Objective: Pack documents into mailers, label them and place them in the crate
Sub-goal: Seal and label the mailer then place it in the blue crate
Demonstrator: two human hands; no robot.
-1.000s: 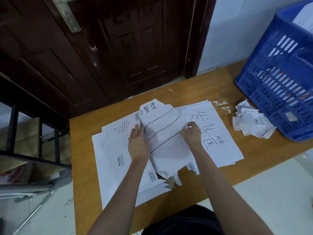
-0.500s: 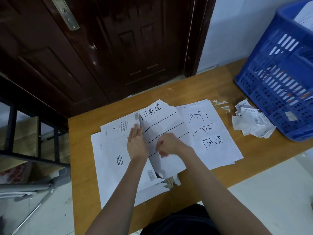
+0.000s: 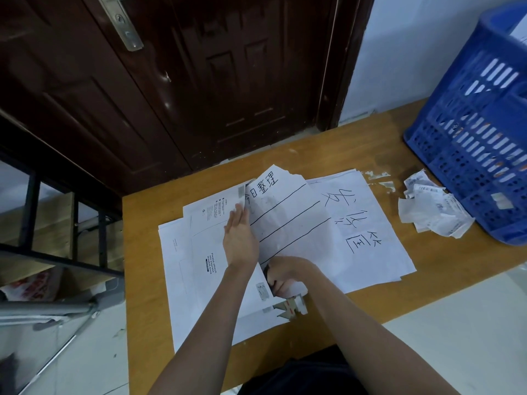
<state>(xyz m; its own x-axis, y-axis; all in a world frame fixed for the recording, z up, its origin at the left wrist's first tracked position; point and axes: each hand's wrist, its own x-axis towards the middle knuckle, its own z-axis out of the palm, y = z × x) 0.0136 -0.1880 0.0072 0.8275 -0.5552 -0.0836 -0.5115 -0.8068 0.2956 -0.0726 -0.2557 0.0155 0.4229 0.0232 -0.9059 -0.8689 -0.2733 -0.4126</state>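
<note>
We judge the packing step to be in hand: the white sheet of paper ruled with black lines and handwritten characters (image 3: 285,215) is going into the flat white paper mailer printed with small black text (image 3: 208,252), which lies on the wooden counter (image 3: 313,149) atop other white sheets. Our left hand (image 3: 241,238) lies with straight fingers along the mailer's edge where the sheet meets it, pressing rather than gripping. Our right hand (image 3: 285,273) is curled at the near end of the sheet, and seems to pinch it, though the fingertips are hidden. The sheet's long axis runs from near us away and slightly right, its torn far end pointing toward the dark brown door (image 3: 199,81); the mailer lies roughly parallel. Next, we think, the sheet must slide fully inside, before a label from the crumpled white slips (image 3: 433,206) goes on and the mailer goes into the blue perforated plastic crate (image 3: 470,132) at the right.
</note>
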